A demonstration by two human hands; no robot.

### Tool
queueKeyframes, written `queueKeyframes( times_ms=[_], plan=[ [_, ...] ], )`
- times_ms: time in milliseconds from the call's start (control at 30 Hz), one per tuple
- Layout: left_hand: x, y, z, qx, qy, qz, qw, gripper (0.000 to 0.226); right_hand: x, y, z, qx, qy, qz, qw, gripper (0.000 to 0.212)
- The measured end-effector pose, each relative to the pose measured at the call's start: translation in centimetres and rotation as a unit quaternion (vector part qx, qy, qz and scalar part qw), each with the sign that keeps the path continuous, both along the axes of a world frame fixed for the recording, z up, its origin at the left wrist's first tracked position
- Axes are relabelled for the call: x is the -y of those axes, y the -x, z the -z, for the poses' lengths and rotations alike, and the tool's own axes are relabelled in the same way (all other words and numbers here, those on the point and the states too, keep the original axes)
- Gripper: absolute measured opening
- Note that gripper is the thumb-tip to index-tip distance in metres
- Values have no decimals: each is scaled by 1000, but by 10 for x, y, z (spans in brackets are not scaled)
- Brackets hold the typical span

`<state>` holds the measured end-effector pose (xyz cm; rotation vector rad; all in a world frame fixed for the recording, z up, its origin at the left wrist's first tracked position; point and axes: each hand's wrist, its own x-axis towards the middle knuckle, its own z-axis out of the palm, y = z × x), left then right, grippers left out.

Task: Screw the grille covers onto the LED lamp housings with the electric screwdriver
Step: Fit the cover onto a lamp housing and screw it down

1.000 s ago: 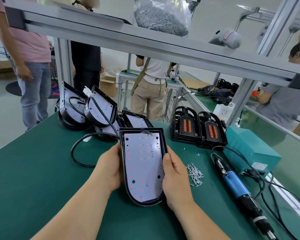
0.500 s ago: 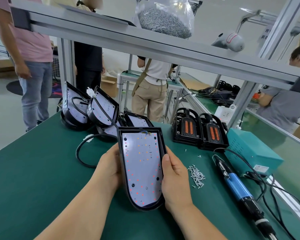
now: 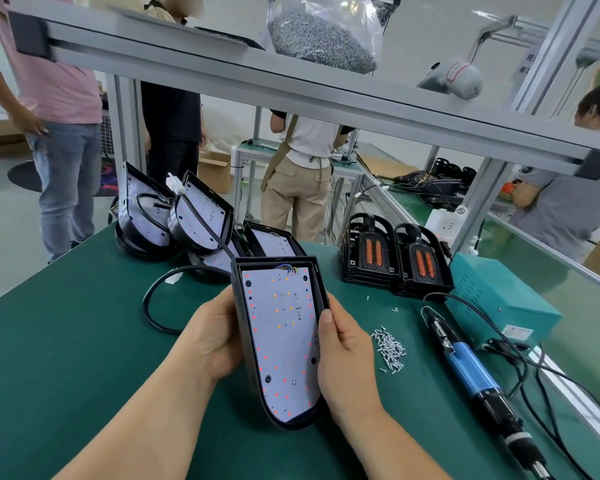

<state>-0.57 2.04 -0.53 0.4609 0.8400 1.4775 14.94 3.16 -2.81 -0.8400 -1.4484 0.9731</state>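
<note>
At the centre of the green bench point(image 3: 66, 341), close to its near edge, one LED lamp housing point(image 3: 281, 341) is held between both hands. The housing is black, with a square far end and a rounded near end. Its white LED board faces upward and is uncovered. The left hand point(image 3: 215, 337) grips the left wall of the housing, with its fingers curled out of sight behind the body. The right hand point(image 3: 343, 355) grips the right wall, with the thumb lying along the rim and the other fingers wrapped underneath. Whether the rounded end rests on the bench cannot be told. A black cable point(image 3: 153, 306) lies in a loop on the bench to the left of the housing. To the right of the right hand, a small pile of loose screws point(image 3: 390, 348) lies on the bench, with a few strays beyond it. Just right of the pile, the blue-bodied electric screwdriver point(image 3: 471, 372) lies on its side, tip pointing away, touched by neither hand. A teal power unit point(image 3: 499, 299) sits beside it. Behind the screws, two stacks of black grille covers point(image 3: 395, 258) stand side by side, next to the power unit. At the far left of the bench, further housings point(image 3: 174, 216) lean against one another with their boards exposed. Overhead, a clear bag point(image 3: 323, 32) of screws sits above an aluminium rail point(image 3: 222, 74).
</note>
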Motion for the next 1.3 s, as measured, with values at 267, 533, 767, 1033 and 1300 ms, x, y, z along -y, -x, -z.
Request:
queueKeyframes(
  times_ms=[267,533,767,1033,1300],
  plan=[
    [-4,-18,7,35,20,55,998,65,-8,11,0,26,67,102,992,48],
    [-6,-18,11,-35,12,34,999,52,-19,-5,5,133,112,124,977,35],
    [-7,-13,12,-21,38,32,999,35,-56,-23,-27,200,127,199,951,45],
    [-7,-11,13,-14,54,63,996,41,-157,-49,-51,378,153,300,862,51],
    [-6,-9,10,-7,54,79,995,41,-189,-51,-45,456,147,315,819,59]
  ],
)
